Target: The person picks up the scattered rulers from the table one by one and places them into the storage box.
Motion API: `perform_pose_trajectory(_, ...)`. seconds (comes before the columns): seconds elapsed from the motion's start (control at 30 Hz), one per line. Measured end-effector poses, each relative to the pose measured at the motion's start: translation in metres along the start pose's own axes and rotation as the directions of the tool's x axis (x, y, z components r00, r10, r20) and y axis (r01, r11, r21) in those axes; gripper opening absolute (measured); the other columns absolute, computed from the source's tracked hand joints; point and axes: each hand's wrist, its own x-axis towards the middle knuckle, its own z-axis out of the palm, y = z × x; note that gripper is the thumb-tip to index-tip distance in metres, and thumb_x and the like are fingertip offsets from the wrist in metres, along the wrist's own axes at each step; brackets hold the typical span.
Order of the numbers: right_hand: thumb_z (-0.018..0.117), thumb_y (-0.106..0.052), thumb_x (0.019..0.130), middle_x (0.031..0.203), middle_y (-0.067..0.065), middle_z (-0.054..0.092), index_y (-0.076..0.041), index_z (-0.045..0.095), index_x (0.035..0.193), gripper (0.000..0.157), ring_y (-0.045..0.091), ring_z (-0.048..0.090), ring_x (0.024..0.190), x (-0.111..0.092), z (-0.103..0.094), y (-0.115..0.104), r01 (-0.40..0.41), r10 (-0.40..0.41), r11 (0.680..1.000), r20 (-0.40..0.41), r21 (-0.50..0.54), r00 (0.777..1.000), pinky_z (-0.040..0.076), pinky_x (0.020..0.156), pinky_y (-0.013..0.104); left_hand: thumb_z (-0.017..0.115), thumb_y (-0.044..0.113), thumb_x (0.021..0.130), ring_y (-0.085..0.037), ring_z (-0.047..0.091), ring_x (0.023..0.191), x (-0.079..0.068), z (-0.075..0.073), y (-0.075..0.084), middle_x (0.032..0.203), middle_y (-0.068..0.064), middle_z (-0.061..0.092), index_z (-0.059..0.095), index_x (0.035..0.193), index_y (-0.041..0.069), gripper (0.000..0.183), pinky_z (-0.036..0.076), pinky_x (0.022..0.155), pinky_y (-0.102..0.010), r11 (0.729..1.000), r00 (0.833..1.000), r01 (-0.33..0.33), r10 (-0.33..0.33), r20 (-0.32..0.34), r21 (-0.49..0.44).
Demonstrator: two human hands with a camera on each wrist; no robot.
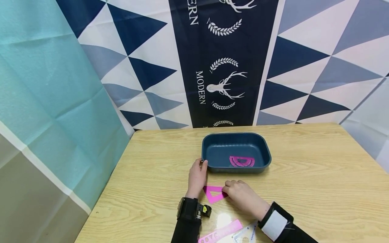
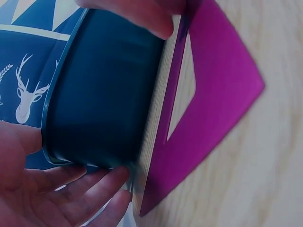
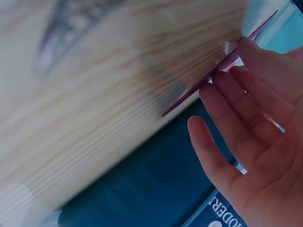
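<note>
My left hand (image 1: 197,177) holds the front left corner of a dark blue rectangular tray (image 1: 217,152), thumb at the rim and fingers along the outer wall (image 2: 104,94). Inside the tray lies a pink protractor (image 1: 242,164). Just in front of it, my right hand (image 1: 243,197) pinches one end of a pink triangular set square (image 1: 208,193) between thumb and fingers. In the left wrist view the set square (image 2: 213,85) appears large, its cut-out in the middle. The right wrist view shows it (image 3: 189,94) nearly edge-on, low over the wood.
Near the front of the wooden table (image 1: 146,189) lie a pink ruler (image 1: 220,233) with cut-out shapes and a clear set square (image 1: 245,233), partly beside my right wrist. A patterned curtain (image 1: 152,67) hangs behind the table's back edge, another cloth (image 1: 60,101) at the left.
</note>
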Motion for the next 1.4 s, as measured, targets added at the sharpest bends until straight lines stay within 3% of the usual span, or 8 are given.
perform_pose_trajectory(0.23,0.073,-0.012,0.072,0.079,-0.001,0.06,-0.013,0.065,0.073,0.008,0.014,0.057,0.071,-0.0013,0.0005,-0.0014,-0.019,0.019,1.0,-0.009,0.003,1.0,0.048,0.061,0.032,0.044,0.028,0.097,-0.028,0.06,0.102,0.0001,0.0011,-0.0025,0.114,-0.015,0.06,0.055,0.119,0.001,0.037,0.048,0.085,-0.04,1.0,1.0,0.007,-0.007,-0.002,0.013)
perform_pose_trajectory(0.67,0.069,-0.003,0.07,0.071,-0.004,0.056,-0.014,0.064,0.076,0.014,0.014,0.055,0.062,0.0004,-0.0003,-0.004,-0.032,0.031,0.997,-0.006,-0.071,0.999,0.044,0.055,0.03,0.044,0.028,0.097,-0.027,0.06,0.101,0.0001,0.0013,-0.0013,0.113,-0.015,0.06,0.055,0.12,0.001,0.037,0.049,0.084,-0.04,1.0,1.0,0.013,-0.013,0.003,-0.005)
perform_pose_trajectory(1.0,0.069,-0.011,0.073,0.066,-0.002,0.054,-0.013,0.065,0.074,0.005,0.013,0.051,0.06,-0.0028,-0.0014,-0.0045,0.057,-0.053,0.979,0.024,-0.196,0.998,0.041,0.054,0.027,0.044,0.03,0.097,-0.027,0.06,0.101,-0.0001,0.002,-0.0025,0.111,-0.014,0.06,0.055,0.119,0.001,0.038,0.049,0.084,-0.04,1.0,1.0,0.006,-0.006,0.002,0.001)
perform_pose_trajectory(1.23,0.068,-0.014,0.075,0.069,0.0,0.053,-0.015,0.066,0.075,0.002,0.015,0.053,0.06,-0.0085,-0.0051,-0.0047,0.025,-0.018,0.984,0.041,-0.177,0.999,0.042,0.052,0.03,0.043,0.031,0.097,-0.026,0.06,0.099,0.0012,0.0019,-0.0028,0.11,-0.014,0.06,0.055,0.12,0.001,0.039,0.049,0.083,-0.039,1.0,1.0,0.008,-0.008,0.01,0.009)
perform_pose_trajectory(1.4,0.072,-0.037,0.071,0.067,-0.002,0.047,-0.013,0.059,0.069,0.028,0.014,0.047,0.058,-0.0067,-0.006,-0.0091,-0.073,0.076,0.993,0.033,-0.089,0.997,0.04,0.05,0.029,0.043,0.03,0.097,-0.027,0.059,0.1,0.0023,0.0008,-0.0014,0.111,-0.014,0.06,0.054,0.12,0.002,0.038,0.048,0.083,-0.039,1.0,1.0,0.015,-0.015,0.011,0.01)
